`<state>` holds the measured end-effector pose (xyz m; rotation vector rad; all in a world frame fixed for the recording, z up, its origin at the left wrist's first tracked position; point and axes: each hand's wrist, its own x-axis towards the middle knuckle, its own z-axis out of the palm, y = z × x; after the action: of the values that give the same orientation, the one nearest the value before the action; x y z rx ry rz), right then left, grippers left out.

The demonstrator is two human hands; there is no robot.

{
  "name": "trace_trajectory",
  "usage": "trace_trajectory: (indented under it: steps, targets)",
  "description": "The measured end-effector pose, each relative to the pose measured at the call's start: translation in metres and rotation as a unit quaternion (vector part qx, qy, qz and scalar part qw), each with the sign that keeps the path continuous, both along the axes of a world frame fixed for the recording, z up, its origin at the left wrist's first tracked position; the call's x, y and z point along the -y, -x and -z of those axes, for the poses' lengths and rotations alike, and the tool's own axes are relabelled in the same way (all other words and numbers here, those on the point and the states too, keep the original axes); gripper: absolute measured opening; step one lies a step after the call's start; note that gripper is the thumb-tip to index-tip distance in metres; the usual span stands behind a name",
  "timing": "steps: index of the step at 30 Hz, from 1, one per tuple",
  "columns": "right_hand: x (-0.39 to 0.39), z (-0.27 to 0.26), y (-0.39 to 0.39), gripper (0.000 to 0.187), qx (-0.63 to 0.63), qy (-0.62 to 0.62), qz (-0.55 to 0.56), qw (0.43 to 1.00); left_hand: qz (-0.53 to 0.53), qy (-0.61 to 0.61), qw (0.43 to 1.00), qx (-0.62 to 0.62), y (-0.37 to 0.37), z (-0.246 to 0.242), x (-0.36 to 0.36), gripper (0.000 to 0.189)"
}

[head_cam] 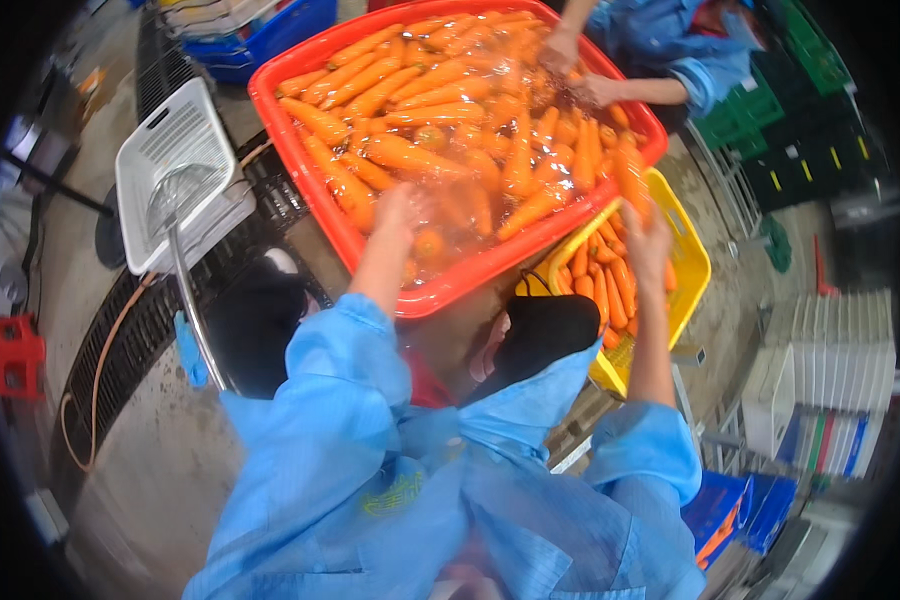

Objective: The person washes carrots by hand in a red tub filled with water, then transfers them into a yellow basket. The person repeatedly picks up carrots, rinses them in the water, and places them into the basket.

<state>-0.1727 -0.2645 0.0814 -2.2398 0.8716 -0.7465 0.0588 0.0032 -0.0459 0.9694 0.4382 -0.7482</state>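
Note:
A large red plastic tub (311,196) full of water and floating carrots (435,112) stands before me. My left hand (403,210) is at the water near the tub's near left side; its fingers are blurred by water, so its grip is unclear. My right hand (649,238) holds an orange carrot (631,174) upright, over the tub's right corner and a yellow plastic basket (694,259). Inside that basket lies a heap of carrots (604,277).
A co-worker's hands (596,90) reach into the tub's far right. At left, a white plastic basket (139,169) holds a long-handled metal strainer (184,187) above a floor drain grate (109,360). Stacked white crates (832,352) and green crates (750,112) stand at right.

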Motion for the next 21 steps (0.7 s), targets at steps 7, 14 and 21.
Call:
trace_trajectory:
  steps: [7, 14, 21]
  targets:
    - [-0.005, -0.002, -0.034, 0.052, -0.083, 0.222, -0.048, 0.970, -0.002, -0.029, 0.999, 0.019, 0.006, -0.024, -0.006, 0.031]
    - [-0.165, 0.039, -0.191, 0.062, -0.260, 0.270, -0.269, 0.887, -0.053, 0.009, 0.998, 0.024, 0.013, -0.022, -0.002, 0.046]
    - [-0.177, 0.069, -0.173, 0.060, -0.357, 0.008, -0.280, 0.891, -0.085, -0.079, 0.993, 0.031, 0.005, -0.003, 0.007, 0.049]
